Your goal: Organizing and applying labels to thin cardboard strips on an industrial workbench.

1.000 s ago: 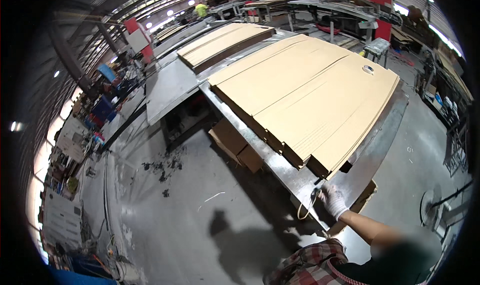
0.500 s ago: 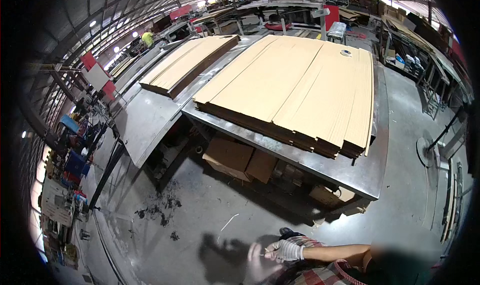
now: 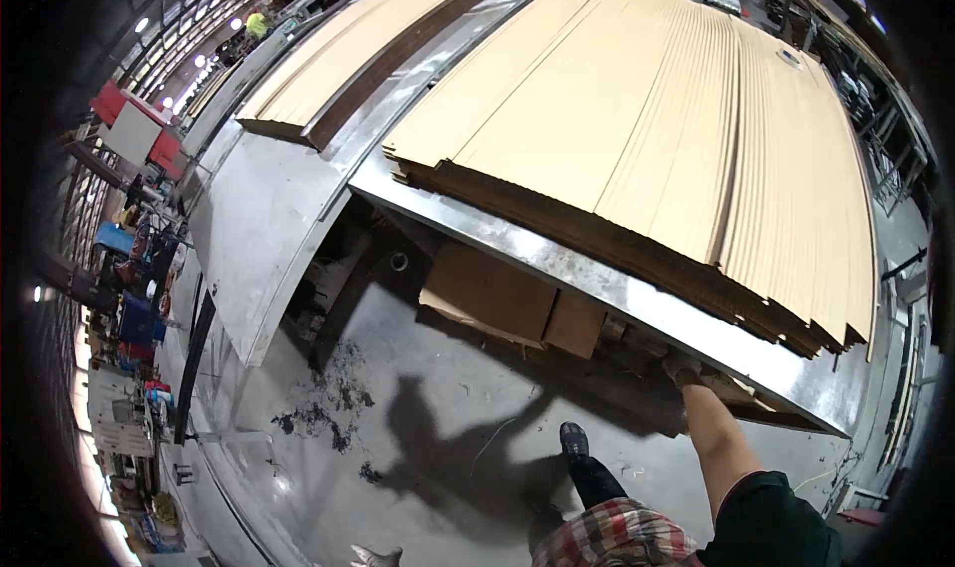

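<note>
My right hand (image 3: 680, 369), in a pale glove, reaches into the shadow under the near edge of the metal table (image 3: 637, 293). Its fingers are too dark to make out, so I cannot tell whether they hold anything. It is nearest to the cluttered lower space and an open brown cardboard box (image 3: 487, 293). At the bottom edge of the view, my left hand (image 3: 376, 556) is only partly visible, gloved, with fingers apart and nothing seen in them. On the tabletop lie long cream strips (image 3: 617, 109) with dark brown edges, packed side by side.
A smaller stack of cream strips (image 3: 348, 50) lies on the metal surface to the left. A roll of tape (image 3: 789, 60) rests on the far right of the large stack. Dark scraps (image 3: 333, 408) are scattered on the grey floor. Tools and bins line the left side.
My hands were close together in front of me. Now the right arm stretches forward under the table edge, and the left hand has dropped to the lower left. The view has tipped down nearer the table.
</note>
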Tool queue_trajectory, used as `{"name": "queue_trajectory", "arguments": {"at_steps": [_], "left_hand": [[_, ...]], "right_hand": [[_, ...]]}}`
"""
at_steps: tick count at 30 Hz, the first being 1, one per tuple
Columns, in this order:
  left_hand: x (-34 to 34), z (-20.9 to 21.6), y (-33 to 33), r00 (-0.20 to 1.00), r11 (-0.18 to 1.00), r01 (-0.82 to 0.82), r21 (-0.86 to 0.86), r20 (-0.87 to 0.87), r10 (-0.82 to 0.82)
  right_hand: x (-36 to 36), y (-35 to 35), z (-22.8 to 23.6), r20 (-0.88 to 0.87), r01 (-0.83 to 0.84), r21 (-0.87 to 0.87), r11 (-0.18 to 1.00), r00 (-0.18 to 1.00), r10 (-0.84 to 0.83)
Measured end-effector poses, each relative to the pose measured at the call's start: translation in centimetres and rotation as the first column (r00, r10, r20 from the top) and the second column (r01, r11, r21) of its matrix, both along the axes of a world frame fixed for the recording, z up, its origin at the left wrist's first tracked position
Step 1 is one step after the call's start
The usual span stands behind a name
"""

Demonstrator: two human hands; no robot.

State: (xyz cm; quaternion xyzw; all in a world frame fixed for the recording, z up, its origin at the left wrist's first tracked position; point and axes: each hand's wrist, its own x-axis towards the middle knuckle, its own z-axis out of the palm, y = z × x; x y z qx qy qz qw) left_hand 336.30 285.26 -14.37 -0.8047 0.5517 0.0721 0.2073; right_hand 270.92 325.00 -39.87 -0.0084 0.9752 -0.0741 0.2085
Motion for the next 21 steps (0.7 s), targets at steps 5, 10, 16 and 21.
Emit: {"name": "queue_trajectory", "arguments": {"at_steps": [5, 10, 16, 21], "left_hand": [[9.2, -10.2, -6.4, 0.968, 0.984, 0.105, 0.141, -0.24, -0.069], [-8.7, -18.9, -2.9, 0.817, 0.509, 0.576, 0.64, -0.476, -0.325], [-35.5, -22.3, 7.1, 0.296, 0.658, 0.6, 0.456, -0.89, 0.347], [-52.7, -11.4, 6.7, 0.117, 0.686, 0.153, 0.711, -0.703, 0.702]], "right_hand": [[-3.8, 1.9, -2.8, 0.002, -0.071, 0.227, 0.971, 0.997, 0.073], [-3.7, 7.6, -3.8, 0.037, -0.116, 0.331, 0.937, 0.993, 0.11], [3.0, -4.8, 11.8, 0.157, -0.304, -0.065, 0.95, 0.937, 0.311], [22.2, -4.8, 26.0, 0.3, -0.089, -0.142, 0.986, 0.945, 0.129]]}}
